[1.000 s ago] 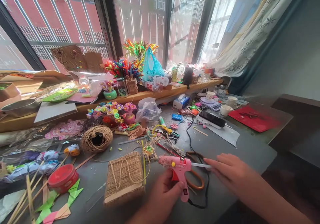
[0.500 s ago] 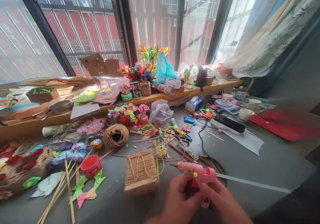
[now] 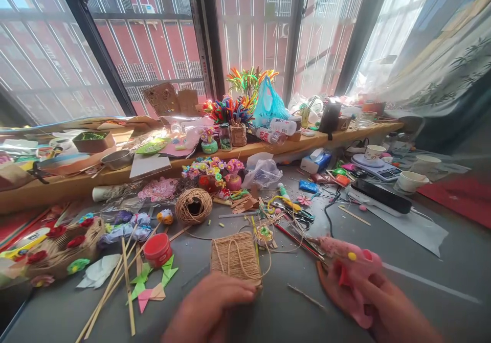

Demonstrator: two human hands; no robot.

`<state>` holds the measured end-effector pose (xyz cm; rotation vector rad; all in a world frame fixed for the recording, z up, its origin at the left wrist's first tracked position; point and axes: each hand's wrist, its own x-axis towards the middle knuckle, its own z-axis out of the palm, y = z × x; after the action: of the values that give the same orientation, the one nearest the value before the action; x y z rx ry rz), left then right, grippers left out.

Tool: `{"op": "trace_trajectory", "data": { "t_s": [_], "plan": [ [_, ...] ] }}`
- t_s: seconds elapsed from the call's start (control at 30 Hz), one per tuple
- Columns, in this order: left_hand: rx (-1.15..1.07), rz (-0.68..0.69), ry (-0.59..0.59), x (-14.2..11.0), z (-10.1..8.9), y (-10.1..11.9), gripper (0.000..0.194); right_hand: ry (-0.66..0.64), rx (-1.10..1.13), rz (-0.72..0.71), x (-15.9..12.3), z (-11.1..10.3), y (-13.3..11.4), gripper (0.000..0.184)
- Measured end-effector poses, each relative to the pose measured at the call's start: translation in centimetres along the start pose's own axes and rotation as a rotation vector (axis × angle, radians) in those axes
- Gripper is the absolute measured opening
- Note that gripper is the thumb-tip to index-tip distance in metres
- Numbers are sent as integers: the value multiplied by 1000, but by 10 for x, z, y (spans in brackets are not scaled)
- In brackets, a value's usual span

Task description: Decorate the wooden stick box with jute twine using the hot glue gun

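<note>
A twine-wrapped box (image 3: 236, 253) rests on the grey table, with a loop of twine laid in a zigzag over its top. Across its near edge lies my left hand (image 3: 215, 302), gripping it, the thumb out of sight. My right hand (image 3: 368, 292) is wrapped round the handle of a pink hot glue gun (image 3: 345, 253), whose nozzle points left and away from the box. Just behind the box's right corner sits a small twine-trimmed flower piece (image 3: 264, 234) with loose twine around it. A thin strip (image 3: 307, 297) lies between my hands.
A ball of twine (image 3: 193, 206), a red tub (image 3: 157, 250), wooden sticks (image 3: 128, 287) and a folded paper star (image 3: 169, 274) lie to the left. Behind are scissors (image 3: 305, 215) and a black cable (image 3: 330, 210). A phone (image 3: 379, 196) and paper cups (image 3: 410, 181) stand right.
My left hand has left the glue gun and come left onto the box. The glue gun has moved right in my right hand. The view has shifted left.
</note>
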<state>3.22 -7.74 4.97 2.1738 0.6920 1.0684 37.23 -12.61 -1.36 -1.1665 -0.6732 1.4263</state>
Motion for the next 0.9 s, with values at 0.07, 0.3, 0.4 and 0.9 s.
{"op": "trace_trajectory", "data": {
  "t_s": [0.07, 0.3, 0.4, 0.9],
  "plan": [
    [200, -53, 118, 8, -27, 4, 33, 5, 1, 14, -1, 4, 5, 47],
    [487, 124, -120, 37, -43, 4, 20, 18, -84, 62, -3, 25, 11, 43],
    [524, 163, -212, 41, -32, 7, 15, 61, -172, 55, -2, 27, 11, 45],
    [573, -174, -5, -6, -35, -26, 90, -11, -682, 190, 55, -49, -43, 42]
  ]
}}
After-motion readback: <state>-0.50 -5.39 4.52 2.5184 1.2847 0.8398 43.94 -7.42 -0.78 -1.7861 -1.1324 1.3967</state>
